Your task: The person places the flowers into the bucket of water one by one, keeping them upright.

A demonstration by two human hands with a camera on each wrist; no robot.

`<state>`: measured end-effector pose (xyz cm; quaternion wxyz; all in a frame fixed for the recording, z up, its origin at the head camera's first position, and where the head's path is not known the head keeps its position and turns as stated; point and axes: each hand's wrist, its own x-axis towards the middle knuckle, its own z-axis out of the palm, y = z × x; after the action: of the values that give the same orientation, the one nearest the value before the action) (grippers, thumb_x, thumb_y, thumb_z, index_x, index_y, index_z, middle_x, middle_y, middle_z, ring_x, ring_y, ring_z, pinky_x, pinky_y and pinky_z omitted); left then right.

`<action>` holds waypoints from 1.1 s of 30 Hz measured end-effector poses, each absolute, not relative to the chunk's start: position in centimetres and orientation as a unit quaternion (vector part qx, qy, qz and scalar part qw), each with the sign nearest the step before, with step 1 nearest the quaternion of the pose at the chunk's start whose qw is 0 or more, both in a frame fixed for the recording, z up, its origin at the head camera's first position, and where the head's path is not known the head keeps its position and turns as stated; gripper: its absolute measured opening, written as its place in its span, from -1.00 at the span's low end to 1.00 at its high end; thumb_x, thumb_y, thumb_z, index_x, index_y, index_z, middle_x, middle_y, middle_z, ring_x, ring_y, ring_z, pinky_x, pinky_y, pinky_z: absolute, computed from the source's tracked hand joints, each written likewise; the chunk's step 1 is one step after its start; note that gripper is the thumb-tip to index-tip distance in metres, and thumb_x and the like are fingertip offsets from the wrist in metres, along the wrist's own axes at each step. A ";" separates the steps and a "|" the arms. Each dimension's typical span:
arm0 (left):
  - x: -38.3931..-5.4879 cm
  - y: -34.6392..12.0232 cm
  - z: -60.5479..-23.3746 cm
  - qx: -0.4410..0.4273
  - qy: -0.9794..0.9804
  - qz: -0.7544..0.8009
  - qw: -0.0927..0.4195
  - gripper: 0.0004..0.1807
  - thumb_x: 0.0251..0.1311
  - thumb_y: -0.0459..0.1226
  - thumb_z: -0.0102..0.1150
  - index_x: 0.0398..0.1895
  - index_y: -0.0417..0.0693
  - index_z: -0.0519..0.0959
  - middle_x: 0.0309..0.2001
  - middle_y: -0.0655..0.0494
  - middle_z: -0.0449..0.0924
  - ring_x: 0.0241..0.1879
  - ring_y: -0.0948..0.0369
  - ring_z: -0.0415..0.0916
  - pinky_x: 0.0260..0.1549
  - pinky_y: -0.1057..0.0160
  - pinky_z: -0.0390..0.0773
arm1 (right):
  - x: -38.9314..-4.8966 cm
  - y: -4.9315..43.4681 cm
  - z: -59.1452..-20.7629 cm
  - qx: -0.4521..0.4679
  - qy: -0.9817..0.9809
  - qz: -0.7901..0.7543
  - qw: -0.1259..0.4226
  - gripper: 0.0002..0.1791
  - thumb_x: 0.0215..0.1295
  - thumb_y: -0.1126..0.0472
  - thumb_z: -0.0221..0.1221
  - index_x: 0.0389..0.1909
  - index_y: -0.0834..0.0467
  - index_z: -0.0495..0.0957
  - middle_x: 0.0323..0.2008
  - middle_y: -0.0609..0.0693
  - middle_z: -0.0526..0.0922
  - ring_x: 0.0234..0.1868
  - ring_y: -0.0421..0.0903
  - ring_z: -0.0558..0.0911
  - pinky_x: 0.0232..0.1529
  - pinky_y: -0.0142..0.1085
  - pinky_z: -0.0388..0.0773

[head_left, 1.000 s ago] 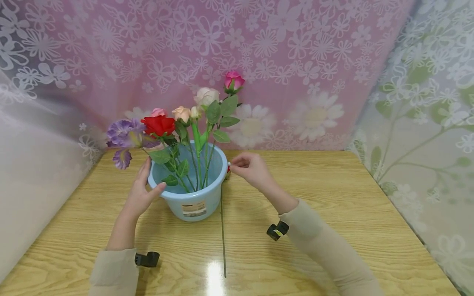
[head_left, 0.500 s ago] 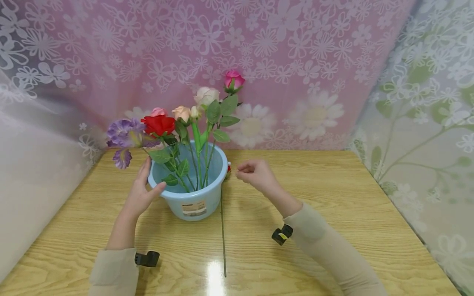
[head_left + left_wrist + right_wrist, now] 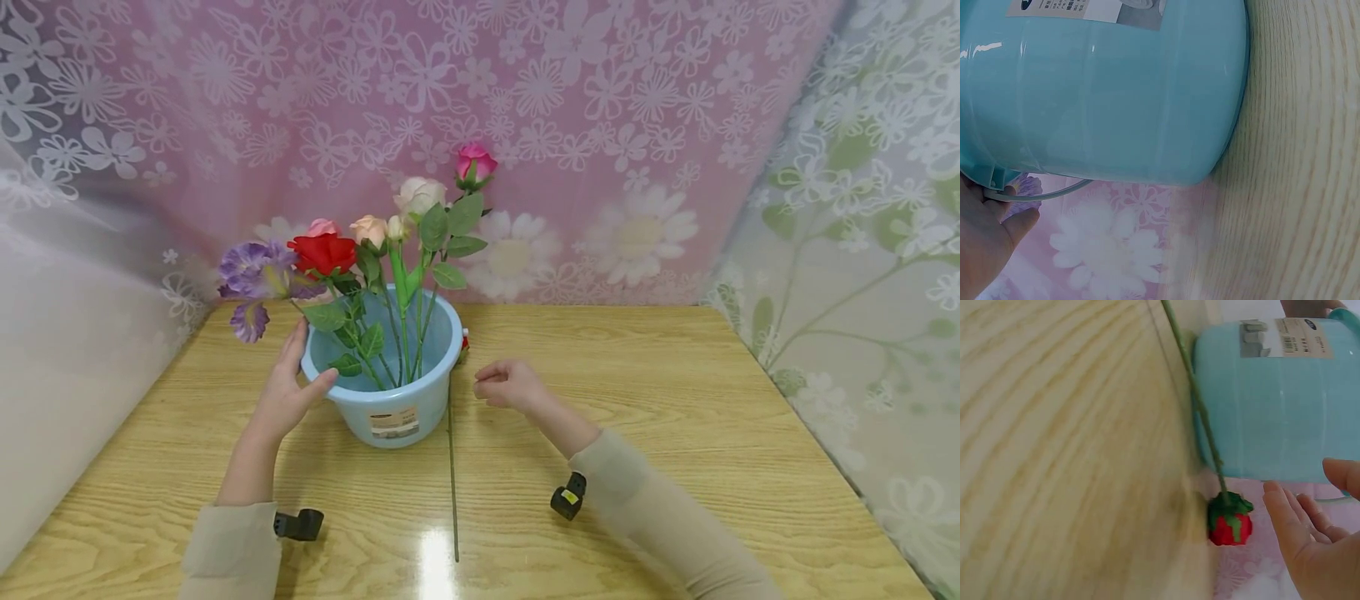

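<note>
My left hand rests against the left rim of a light blue bucket, thumb stretched along the rim. In the left wrist view its fingers lie beside the bucket's thin handle. Several artificial flowers stand in the bucket: a purple iris, a red rose, a white rose, a magenta rose and paler ones. On the table to the bucket's right lies another red rose, its head mostly hidden in the head view. My right hand hovers near that rose's stem, holding nothing, fingers loosely bent.
The wooden table spans the area under the hands. A pink flowered curtain hangs behind it, and pale flowered sheets stand at the left and right. Black wrist cameras sit on both sleeves.
My right hand has drawn back from the bucket's right rim and moved down toward the front of the table. The left hand, bucket and flowers stay in place.
</note>
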<state>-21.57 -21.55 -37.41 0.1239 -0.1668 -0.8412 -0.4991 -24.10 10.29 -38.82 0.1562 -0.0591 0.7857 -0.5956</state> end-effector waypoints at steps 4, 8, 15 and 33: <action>-21.6 -21.5 -37.3 -0.168 -0.839 -0.503 0.125 -0.07 0.06 -0.23 0.11 0.36 -0.19 -0.25 0.35 -0.21 -0.29 0.30 -0.07 -0.31 0.16 -0.13 -0.09 | -24.1 10.0 -39.8 -0.054 0.792 -0.586 0.163 -0.64 0.11 0.35 0.12 -0.09 0.48 0.42 -0.29 0.18 0.60 -0.24 0.03 0.59 -0.18 -0.13 0.50; -21.6 -21.5 -37.2 -0.170 -0.838 -0.504 0.125 -0.06 0.04 -0.23 0.13 0.36 -0.20 -0.24 0.35 -0.21 -0.29 0.30 -0.07 -0.30 0.16 -0.11 -0.09 | -24.2 9.6 -40.8 -0.046 0.782 -0.596 0.178 -0.63 0.11 0.36 0.11 -0.07 0.49 0.41 -0.27 0.22 0.59 -0.25 0.02 0.60 -0.19 -0.18 0.51; -21.5 -21.5 -37.2 -0.165 -0.844 -0.496 0.122 -0.06 0.04 -0.23 0.13 0.36 -0.22 -0.25 0.34 -0.23 -0.30 0.30 -0.09 -0.30 0.16 -0.11 -0.07 | -24.4 8.8 -42.5 0.010 0.704 -0.676 0.217 -0.62 0.18 0.42 0.02 0.01 0.53 0.32 -0.13 0.38 0.50 -0.14 0.13 0.54 -0.13 -0.14 0.47; -21.7 -21.6 -37.6 -0.174 -0.837 -0.502 0.132 -0.08 0.08 -0.22 0.10 0.35 -0.26 -0.25 0.34 -0.25 -0.29 0.30 -0.08 -0.31 0.15 -0.15 -0.09 | -24.5 6.6 -43.6 0.061 0.689 -0.677 0.249 -0.61 0.08 0.46 0.10 -0.03 0.47 0.36 -0.41 0.18 0.59 -0.38 -0.04 0.57 -0.26 -0.19 0.53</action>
<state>-21.68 -21.64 -37.63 0.1319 -0.1739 -0.8367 -0.5023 -24.45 6.64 -43.57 0.2494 0.0606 0.6893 -0.6774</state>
